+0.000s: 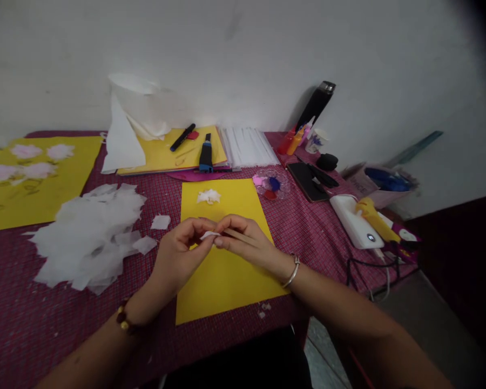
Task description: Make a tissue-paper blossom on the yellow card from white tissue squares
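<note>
My left hand (181,249) and my right hand (243,241) meet over a yellow sheet of paper (227,281) on the table. Both pinch a small white piece of tissue (208,235) between their fingertips. A thin wooden stick (237,233) lies along the fingers of my right hand. A small white tissue flower (209,196) sits on the far part of the yellow sheet. A heap of white tissue squares (89,235) lies to the left, near my left hand.
The table has a red checked cloth (32,319). A yellow board with pink flowers (28,178) lies far left. At the back are yellow papers (162,154), markers, white strips (247,146) and a paint dish (270,183). A glue gun (375,219), phone (305,181) and bottle stand right.
</note>
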`<state>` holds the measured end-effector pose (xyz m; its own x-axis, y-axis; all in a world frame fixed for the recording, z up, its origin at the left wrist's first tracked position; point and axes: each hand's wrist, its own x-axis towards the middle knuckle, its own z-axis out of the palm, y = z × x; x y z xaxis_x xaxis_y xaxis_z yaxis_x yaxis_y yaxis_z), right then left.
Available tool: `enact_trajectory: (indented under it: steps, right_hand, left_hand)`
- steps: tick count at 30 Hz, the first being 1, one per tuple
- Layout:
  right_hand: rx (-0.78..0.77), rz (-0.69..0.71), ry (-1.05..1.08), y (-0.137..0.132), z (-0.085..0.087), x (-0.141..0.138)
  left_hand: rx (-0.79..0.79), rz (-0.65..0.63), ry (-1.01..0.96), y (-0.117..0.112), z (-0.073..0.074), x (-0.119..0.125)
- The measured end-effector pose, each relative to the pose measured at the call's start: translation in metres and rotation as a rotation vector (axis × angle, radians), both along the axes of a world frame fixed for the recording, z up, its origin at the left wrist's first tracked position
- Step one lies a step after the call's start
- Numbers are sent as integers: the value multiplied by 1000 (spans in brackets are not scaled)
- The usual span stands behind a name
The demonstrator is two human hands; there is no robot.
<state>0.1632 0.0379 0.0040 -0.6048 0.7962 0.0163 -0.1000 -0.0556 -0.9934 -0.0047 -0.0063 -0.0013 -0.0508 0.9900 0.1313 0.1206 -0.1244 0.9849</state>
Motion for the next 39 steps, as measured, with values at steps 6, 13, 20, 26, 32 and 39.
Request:
enact_trajectory:
  steps: [6, 13, 20, 26, 32, 39]
  right_hand:
    - [-126, -72, 121, 4, -9, -1]
    - [-208, -114, 158, 5, -9, -2]
    - [-141, -189, 118, 5, -7, -1]
    - [-169, -143, 99, 5, -5, 0]
    - [-271, 27, 144, -1, -6, -2]
    - [-167, -65, 30, 0, -3, -1]
  left_hand:
    - [-102, -30, -111, 0, -2, -4]
    - [-140, -17, -35, 0, -1, -5]
    - [68, 110, 210, -4, 7, -5]
    - [666, 166, 728, -8, 13, -21]
    - [740, 71, 891, -8, 8, -31]
    - [567, 93, 748, -6, 4, -23]
